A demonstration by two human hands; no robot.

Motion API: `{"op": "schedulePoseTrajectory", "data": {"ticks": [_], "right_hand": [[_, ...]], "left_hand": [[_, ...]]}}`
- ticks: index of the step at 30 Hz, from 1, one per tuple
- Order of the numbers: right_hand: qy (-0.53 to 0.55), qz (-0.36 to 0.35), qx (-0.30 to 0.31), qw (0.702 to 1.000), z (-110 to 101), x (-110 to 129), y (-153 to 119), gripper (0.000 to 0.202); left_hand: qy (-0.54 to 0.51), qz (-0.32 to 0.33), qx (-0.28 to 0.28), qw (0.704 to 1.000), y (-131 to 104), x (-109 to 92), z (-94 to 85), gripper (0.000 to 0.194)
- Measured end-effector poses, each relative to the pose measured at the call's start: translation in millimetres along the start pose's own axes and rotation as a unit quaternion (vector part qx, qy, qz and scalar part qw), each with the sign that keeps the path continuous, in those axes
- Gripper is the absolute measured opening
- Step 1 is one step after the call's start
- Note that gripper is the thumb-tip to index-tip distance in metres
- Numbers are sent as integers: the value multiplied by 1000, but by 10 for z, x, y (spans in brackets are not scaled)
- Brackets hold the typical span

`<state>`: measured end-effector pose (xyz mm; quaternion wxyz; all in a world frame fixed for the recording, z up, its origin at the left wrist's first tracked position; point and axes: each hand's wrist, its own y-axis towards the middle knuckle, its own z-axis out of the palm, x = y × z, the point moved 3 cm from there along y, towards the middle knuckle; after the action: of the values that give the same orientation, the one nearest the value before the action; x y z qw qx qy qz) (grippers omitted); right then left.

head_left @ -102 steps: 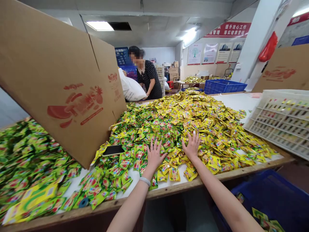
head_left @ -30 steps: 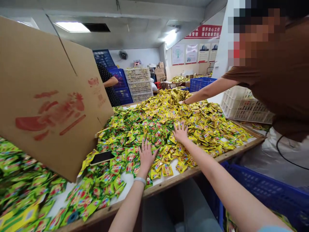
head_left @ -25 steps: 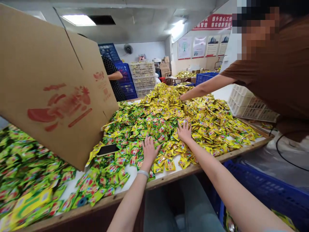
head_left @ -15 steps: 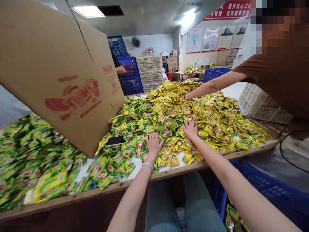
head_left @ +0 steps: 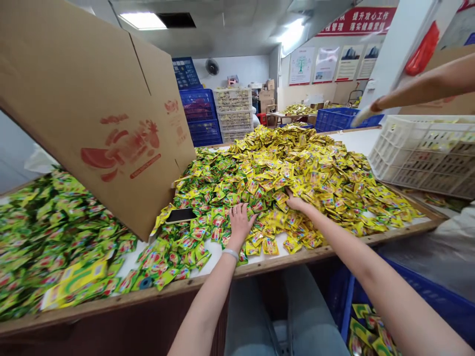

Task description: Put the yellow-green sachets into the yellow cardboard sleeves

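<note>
My left hand (head_left: 240,222) lies palm down on green candy packets (head_left: 218,217), its fingers spread and a ring and bracelet on it. To its right, my right hand (head_left: 296,201) reaches into the lower edge of the heap of yellow packets (head_left: 315,173). Its fingertips are hidden among the packets, so whether they grip one does not show. Both kinds of packet mix between the two hands. A dark-screened phone (head_left: 180,215) rests on the green packets left of my left hand.
A tall cardboard box (head_left: 129,123) leans on the table at left, beside more green packets (head_left: 48,232). At right stands a white crate (head_left: 419,153), with a co-worker's blurred arm (head_left: 419,91) above it. Below the wooden table edge (head_left: 267,267) is a blue crate (head_left: 419,291) with packets.
My right hand has gone from lying spread on top to having its fingers in among the packets. The co-worker's arm has withdrawn from the yellow heap to the right.
</note>
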<state>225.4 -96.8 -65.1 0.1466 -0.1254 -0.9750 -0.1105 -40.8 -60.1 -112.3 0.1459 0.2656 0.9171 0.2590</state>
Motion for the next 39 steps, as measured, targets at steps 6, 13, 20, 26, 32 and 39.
{"op": "schedulePoseTrajectory", "data": {"ticks": [6, 13, 20, 26, 32, 39], "right_hand": [[39, 9, 148, 988, -694, -208, 401, 32], [40, 15, -15, 999, -905, -59, 530, 58], [-52, 83, -53, 994, 3, -42, 215, 73], [-59, 84, -52, 993, 213, -116, 80, 74], [-37, 85, -56, 994, 214, -122, 36, 75], [10, 70, -96, 993, 160, -47, -102, 73]], "left_hand": [[2, 1, -13, 1000, -3, 11, 20, 60], [1, -18, -26, 1000, -28, 7, 24, 73], [1, -17, -6, 1000, 7, 8, 40, 76], [-12, -16, 9, 1000, 22, 31, 83, 69], [-2, -17, 15, 1000, 11, 12, 30, 66], [-1, -19, 9, 1000, 7, 4, -6, 67]]}}
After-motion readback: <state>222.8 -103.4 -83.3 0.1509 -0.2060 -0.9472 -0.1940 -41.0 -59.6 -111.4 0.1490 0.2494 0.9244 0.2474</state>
